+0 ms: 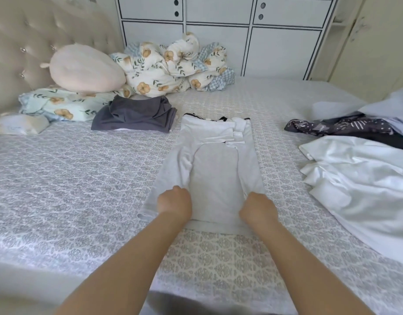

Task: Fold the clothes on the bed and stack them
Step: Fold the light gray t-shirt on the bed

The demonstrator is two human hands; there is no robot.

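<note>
patterned bed carries the pale grey garment at frame centre, left hand and right hand gripping its near hem with curled fingers, where uneven lifting could undo the folded sleeves.

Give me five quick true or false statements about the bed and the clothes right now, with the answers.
1. Both hands, left hand and right hand, grip the near end of the light grey garment. True.
2. The dark grey folded clothes lie on top of the light grey garment. False: they lie apart, on its left.
3. A pink plush pillow rests near the headboard. True.
4. The unfolded white clothes lie on the left. False: on the right.
5. The floral quilt is folded flat. False: it is bunched up.
</note>
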